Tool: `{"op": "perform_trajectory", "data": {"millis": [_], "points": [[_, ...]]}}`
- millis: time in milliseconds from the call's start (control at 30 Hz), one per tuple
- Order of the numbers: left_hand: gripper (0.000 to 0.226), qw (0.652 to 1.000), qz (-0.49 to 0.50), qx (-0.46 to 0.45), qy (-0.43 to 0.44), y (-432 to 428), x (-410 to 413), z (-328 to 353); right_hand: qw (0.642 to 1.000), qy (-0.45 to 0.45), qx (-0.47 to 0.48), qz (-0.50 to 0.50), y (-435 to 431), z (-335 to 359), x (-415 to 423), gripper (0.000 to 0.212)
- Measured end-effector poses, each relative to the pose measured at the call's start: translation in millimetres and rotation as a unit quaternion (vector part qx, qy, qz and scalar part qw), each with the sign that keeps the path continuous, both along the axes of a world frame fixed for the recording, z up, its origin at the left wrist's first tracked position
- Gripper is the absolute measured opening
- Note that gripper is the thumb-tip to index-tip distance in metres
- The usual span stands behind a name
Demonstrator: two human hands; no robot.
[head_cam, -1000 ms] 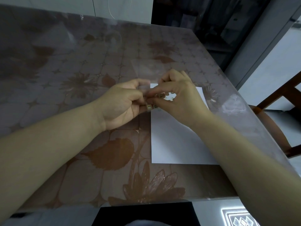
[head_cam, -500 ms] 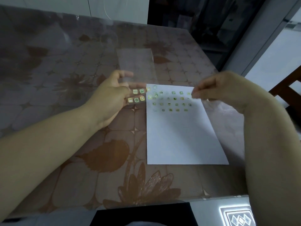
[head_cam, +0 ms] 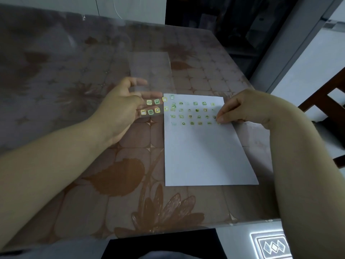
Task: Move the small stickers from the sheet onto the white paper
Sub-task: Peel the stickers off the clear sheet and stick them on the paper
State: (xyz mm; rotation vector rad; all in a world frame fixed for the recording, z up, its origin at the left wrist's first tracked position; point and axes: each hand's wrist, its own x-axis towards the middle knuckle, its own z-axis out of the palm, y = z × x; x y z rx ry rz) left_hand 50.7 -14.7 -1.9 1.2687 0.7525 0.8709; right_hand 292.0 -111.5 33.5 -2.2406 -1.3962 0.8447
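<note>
My left hand [head_cam: 119, 109] holds a clear sticker sheet [head_cam: 151, 71] above the table, left of the white paper [head_cam: 205, 156]; its fingers show through the sheet. Several small yellow-green stickers [head_cam: 150, 111] remain on the sheet's lower part. The paper lies flat, with several rows of stuck stickers [head_cam: 190, 116] across its top. My right hand [head_cam: 248, 107] is at the paper's right edge. Its thumb and forefinger pinch a small sticker [head_cam: 218, 123] down at the right end of the lowest row.
The table [head_cam: 74, 184] has a brown flower-patterned cover under clear plastic, and its front edge runs close to my body. A wooden chair [head_cam: 328, 101] stands at the right. A dark doorway lies beyond the far right corner.
A second ago both hands met over the sheet, peeling. My right hand has since carried a sticker right and down to the lowest row. My left hand moved the sheet left.
</note>
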Motion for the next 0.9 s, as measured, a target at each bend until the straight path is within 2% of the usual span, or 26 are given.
{"op": "perform_trajectory", "data": {"millis": [300,467,533,600,667,733,900], "points": [[0.038,1.000,-0.010,0.003,0.011,-1.2,-0.9,0.5,1.000,-0.006,-0.011,-0.011,2.6,-1.7,-1.8,0.009],[0.036,0.999,-0.032,-0.010,0.000,-3.0,-1.4,2.4,0.998,-0.051,-0.023,-0.019,4.7,-4.4,2.2,0.034],[0.037,0.998,-0.049,-0.029,-0.016,-4.1,-1.7,3.5,0.998,-0.060,-0.019,-0.019,3.1,-4.5,2.7,0.036],[0.037,0.997,-0.061,-0.046,-0.022,-4.7,-2.3,4.4,0.998,-0.037,0.037,-0.032,3.2,-2.8,-1.1,0.028],[0.038,0.996,-0.074,-0.050,-0.017,-5.4,-3.2,5.1,0.989,0.010,0.139,-0.049,5.5,-0.4,-14.3,0.020],[0.041,0.995,-0.087,-0.056,-0.017,-6.4,-3.5,5.7,0.973,0.011,0.229,-0.028,10.0,0.9,-34.7,0.012],[0.045,0.993,-0.093,-0.072,-0.022,-7.3,-2.4,6.3,0.951,-0.035,0.299,0.067,20.0,-16.1,-77.0,0.013]]}}
